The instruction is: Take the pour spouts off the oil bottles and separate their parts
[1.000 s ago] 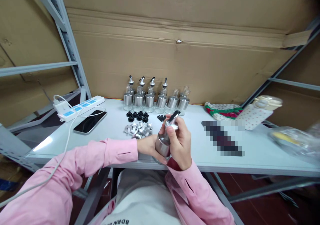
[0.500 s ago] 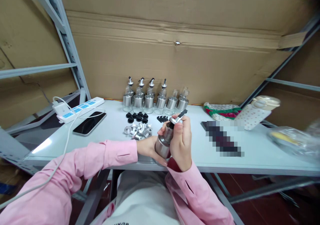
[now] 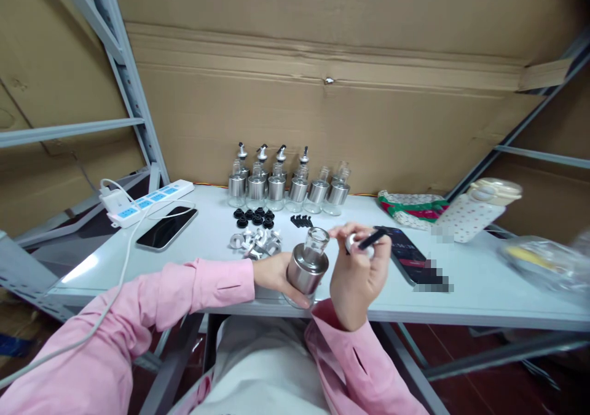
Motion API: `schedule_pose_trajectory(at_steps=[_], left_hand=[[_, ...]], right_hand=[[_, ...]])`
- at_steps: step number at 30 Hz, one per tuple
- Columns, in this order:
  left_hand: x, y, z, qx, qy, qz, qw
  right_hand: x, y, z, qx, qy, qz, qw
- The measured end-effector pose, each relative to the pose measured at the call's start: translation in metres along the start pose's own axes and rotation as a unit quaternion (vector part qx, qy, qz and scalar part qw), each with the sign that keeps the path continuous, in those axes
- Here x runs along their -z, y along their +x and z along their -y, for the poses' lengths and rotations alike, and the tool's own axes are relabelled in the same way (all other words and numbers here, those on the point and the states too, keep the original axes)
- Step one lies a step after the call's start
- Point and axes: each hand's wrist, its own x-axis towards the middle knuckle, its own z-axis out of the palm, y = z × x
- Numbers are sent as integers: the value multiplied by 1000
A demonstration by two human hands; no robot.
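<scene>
My left hand is closed around the lower body of a glass bottle with a steel sleeve, tilted near the table's front edge. The bottle's clear glass neck is uncovered. To its right, apart from it, my right hand grips a pour spout with a silver body and a black flap; the fingers partly hide it. Beyond my left hand lie a heap of silver and white spout parts, several black stoppers and a short row of small black flaps.
Rows of steel-sleeved bottles stand at the back, some with spouts. A phone and a white power strip lie left. Another phone, a patterned cloth, a dotted white bottle and a plastic-wrapped item are right.
The pour spout has come off the bottle's neck. My right hand has moved right with it, while my left hand stays on the bottle.
</scene>
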Motion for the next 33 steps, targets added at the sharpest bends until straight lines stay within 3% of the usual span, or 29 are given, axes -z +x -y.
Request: schedule_pose_trajectory(at_steps=[2,5,10,17,22,25,28,31,33], left_hand=[[0,0,1,13,-1,-10,1000],[0,0,2,1,-2,-19,1000],[-1,1,1,-11,-1,-19,1000],[0,0,3,6,8,-26,1000],[0,1,1,-11,6,-21,1000],[0,3,1,-39,-39,-56,997],[1,3,3,-14,-106,-68,992],[2,2,5,2,-118,-44,992],[2,1,5,-2,-112,-36,993]], right_hand=[[9,0,4,23,-84,36,995],[19,3,12,53,-227,129,964],[22,9,20,110,-321,222,914],[21,12,19,138,-369,262,881],[21,15,20,105,-354,284,885],[20,22,25,131,-348,258,892],[14,40,35,182,-349,178,902],[3,76,39,228,-352,77,905],[-5,107,31,258,-365,45,894]])
